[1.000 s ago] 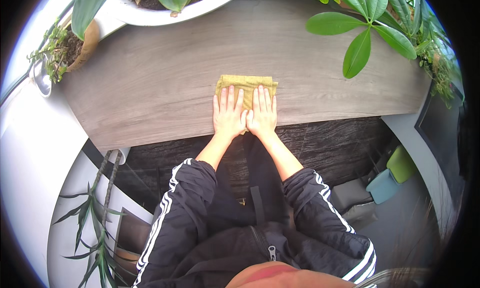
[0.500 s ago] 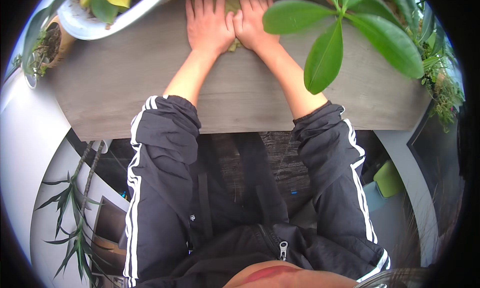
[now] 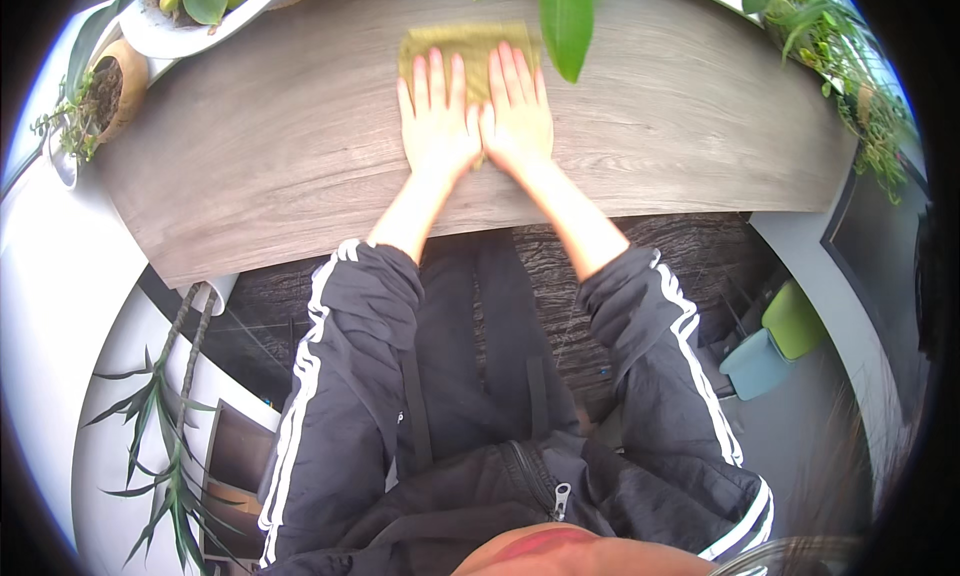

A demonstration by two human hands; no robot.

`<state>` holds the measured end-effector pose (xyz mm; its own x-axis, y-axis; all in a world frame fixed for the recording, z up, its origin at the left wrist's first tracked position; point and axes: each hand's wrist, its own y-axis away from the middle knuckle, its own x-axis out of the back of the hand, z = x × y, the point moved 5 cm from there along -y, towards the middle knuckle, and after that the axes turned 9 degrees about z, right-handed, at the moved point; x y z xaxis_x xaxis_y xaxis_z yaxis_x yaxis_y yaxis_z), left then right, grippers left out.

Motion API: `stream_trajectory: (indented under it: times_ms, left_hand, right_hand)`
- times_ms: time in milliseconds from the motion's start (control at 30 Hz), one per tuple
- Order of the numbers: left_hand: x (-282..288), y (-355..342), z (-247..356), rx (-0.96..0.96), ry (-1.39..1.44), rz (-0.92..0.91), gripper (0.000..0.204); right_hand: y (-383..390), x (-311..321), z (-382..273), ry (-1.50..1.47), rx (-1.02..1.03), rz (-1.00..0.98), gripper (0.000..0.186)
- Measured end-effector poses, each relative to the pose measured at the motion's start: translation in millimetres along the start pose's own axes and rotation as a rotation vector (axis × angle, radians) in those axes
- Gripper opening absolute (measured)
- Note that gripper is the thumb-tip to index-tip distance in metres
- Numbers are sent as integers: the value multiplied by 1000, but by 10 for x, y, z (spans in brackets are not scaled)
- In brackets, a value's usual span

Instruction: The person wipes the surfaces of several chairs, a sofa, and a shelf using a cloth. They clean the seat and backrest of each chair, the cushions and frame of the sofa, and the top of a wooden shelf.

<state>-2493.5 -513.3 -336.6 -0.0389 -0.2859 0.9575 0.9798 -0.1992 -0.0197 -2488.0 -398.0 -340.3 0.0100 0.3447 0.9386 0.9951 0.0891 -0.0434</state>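
Observation:
A yellow-green cleaning cloth (image 3: 465,38) lies spread flat on the grey wood-grain tabletop (image 3: 270,126). My left hand (image 3: 438,121) presses flat on its left half, fingers stretched forward and slightly apart. Beside it my right hand (image 3: 518,116) lies flat on the right half, fingers also stretched out. The thumbs meet in the middle. Both palms cover the near part of the cloth, while its far edge shows beyond the fingertips. Neither hand is wrapped round anything.
A white planter (image 3: 190,38) and a brown pot (image 3: 125,86) stand at the far left. A large green leaf (image 3: 567,31) hangs over the table just right of the cloth. Trailing plants (image 3: 870,126) line the right end. Green (image 3: 793,321) and blue bins (image 3: 758,364) sit on the floor.
Both hands have drawn back toward me from the far edge, flat on the cloth, which now shows much more. The overhanging leaves appear farther up in the view.

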Motion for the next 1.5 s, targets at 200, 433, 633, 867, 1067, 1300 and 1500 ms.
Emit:
stream_trajectory:
  times_ms: [200, 433, 633, 867, 1067, 1300, 1500]
  left_hand:
    - [-101, 1326, 431, 14, 127, -252, 70]
    - [-113, 1458, 435, -19, 119, -203, 72]
    - [-130, 262, 514, 35, 59, -47, 73]
    - [-274, -1113, 567, 95, -72, 215, 65]
    - [-315, -1353, 672, 121, -120, 303, 58]
    - [-370, -909, 1057, 148, -100, 206, 66]
    - [-551, 201, 1888, 179, -114, -33, 74]
  right_hand:
    - [1566, 62, 29, 49, -150, -114, 77]
    - [1627, 101, 78, -38, -135, -64, 76]
    - [336, 275, 433, -96, -20, 44, 73]
    - [-1159, 297, 933, -112, 175, 185, 54]
    - [-1397, 329, 1098, -192, 178, 171, 45]
    - [-803, 484, 1244, -137, 196, 233, 64]
    - [472, 712, 1655, -31, 151, -89, 73]
